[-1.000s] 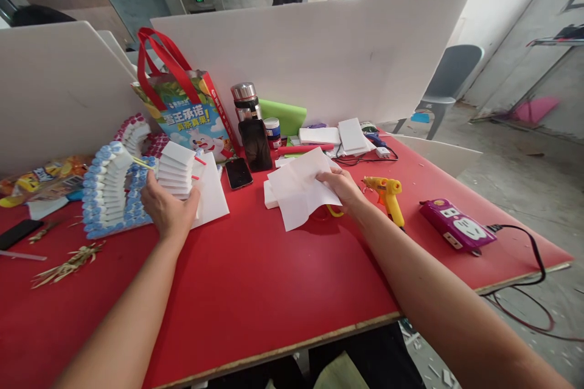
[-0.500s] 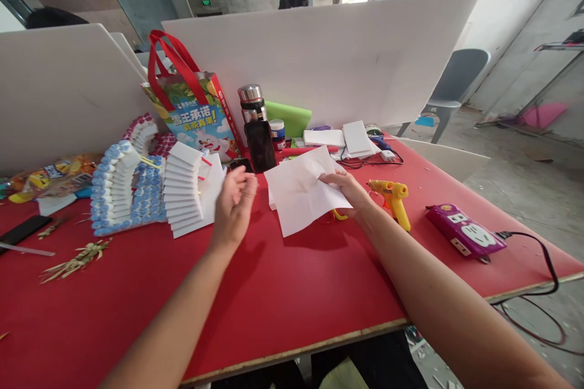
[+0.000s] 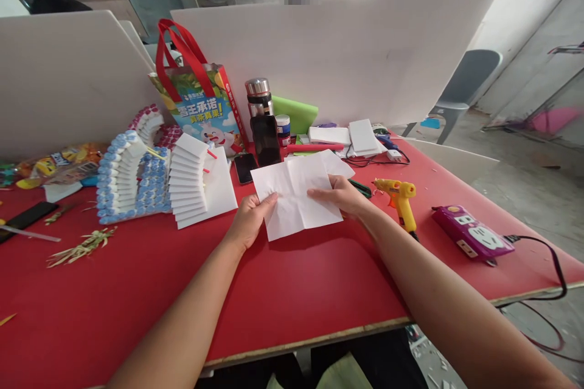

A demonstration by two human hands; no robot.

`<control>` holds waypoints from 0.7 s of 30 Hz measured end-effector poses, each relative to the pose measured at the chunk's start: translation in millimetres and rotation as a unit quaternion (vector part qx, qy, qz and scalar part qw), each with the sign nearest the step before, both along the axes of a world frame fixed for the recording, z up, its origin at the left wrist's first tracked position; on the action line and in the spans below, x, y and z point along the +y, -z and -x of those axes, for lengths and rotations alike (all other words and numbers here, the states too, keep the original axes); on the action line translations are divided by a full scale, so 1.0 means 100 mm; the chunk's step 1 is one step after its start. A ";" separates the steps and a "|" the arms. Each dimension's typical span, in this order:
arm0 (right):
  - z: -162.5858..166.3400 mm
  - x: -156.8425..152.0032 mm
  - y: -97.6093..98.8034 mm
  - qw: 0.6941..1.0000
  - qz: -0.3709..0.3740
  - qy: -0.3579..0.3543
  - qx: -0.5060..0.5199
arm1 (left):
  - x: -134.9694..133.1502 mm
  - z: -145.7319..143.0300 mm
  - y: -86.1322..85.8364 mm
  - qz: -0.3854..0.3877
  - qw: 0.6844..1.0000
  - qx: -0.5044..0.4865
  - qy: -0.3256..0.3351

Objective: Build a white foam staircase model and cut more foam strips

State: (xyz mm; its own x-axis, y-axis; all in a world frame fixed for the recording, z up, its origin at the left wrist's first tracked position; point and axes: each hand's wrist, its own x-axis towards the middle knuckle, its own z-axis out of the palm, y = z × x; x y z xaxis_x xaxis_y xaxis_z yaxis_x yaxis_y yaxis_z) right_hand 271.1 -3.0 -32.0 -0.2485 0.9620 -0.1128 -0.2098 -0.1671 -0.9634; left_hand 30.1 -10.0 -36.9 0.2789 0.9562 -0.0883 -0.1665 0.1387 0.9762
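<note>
A creased sheet of white paper (image 3: 294, 197) is held up over the red table between both hands. My left hand (image 3: 250, 219) pinches its left edge, thumb on top. On the right side, my right hand (image 3: 340, 194) grips the sheet with its thumb lying across the front; the fingers behind are hidden. Another white paper edge (image 3: 340, 164) shows behind the sheet. Beyond it a black smartphone (image 3: 266, 141) leans upright near a steel thermos (image 3: 258, 97), and a second phone (image 3: 245, 168) lies flat. To the right lies a yellow hot glue gun (image 3: 399, 197).
A purple power strip (image 3: 474, 234) with a black cord lies at the right. Leftward are a stepped white card piece (image 3: 188, 182), blue-and-white stacked pieces (image 3: 132, 179) and a colourful shopping bag (image 3: 205, 109). White boards (image 3: 347, 61) stand along the back of the red table (image 3: 292, 304).
My left hand has moved in from the left and taken hold of the paper's left edge. The sheet now faces me, stretched between both hands. The view has shifted slightly.
</note>
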 end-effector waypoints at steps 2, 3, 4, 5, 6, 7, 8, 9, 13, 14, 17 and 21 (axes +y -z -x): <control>-0.01 0.02 0.05 1.000 -0.017 -0.011 -0.009 | 0.02 0.02 -0.01 -0.012 1.000 0.004 -0.013; -0.01 0.03 0.07 1.000 -0.020 -0.016 -0.009 | 0.03 0.03 -0.01 -0.016 1.000 0.008 -0.017; -0.01 0.03 0.09 1.000 -0.020 -0.019 -0.007 | 0.04 0.05 -0.01 -0.020 1.000 0.012 -0.020; -0.01 0.04 0.11 1.000 -0.017 -0.021 -0.005 | 0.05 0.07 -0.01 -0.023 0.999 0.013 -0.020; -0.01 0.04 0.12 1.000 -0.013 -0.021 0.000 | 0.06 0.08 -0.01 -0.024 0.999 0.011 -0.018; -0.01 0.04 0.12 1.000 -0.009 -0.021 0.006 | 0.07 0.09 0.00 -0.024 1.000 0.009 -0.015; -0.01 0.04 0.12 1.000 -0.006 -0.019 0.013 | 0.07 0.11 0.00 -0.022 1.000 0.005 -0.011; 0.00 0.04 0.12 1.000 -0.004 -0.016 0.019 | 0.07 0.11 0.00 -0.020 1.000 0.002 -0.005; 0.00 0.03 0.12 0.999 -0.006 -0.001 0.032 | 0.05 0.11 0.00 -0.016 1.000 -0.004 0.015; -0.01 0.03 0.12 0.999 -0.005 0.001 0.032 | 0.05 0.11 0.00 -0.018 1.000 -0.004 0.015; -0.02 0.04 0.12 1.000 -0.003 0.002 0.030 | 0.05 0.10 -0.01 -0.017 1.000 -0.014 0.004; -0.02 0.03 0.08 0.999 0.002 0.002 0.049 | 0.07 0.10 0.00 -0.011 0.999 -0.046 -0.001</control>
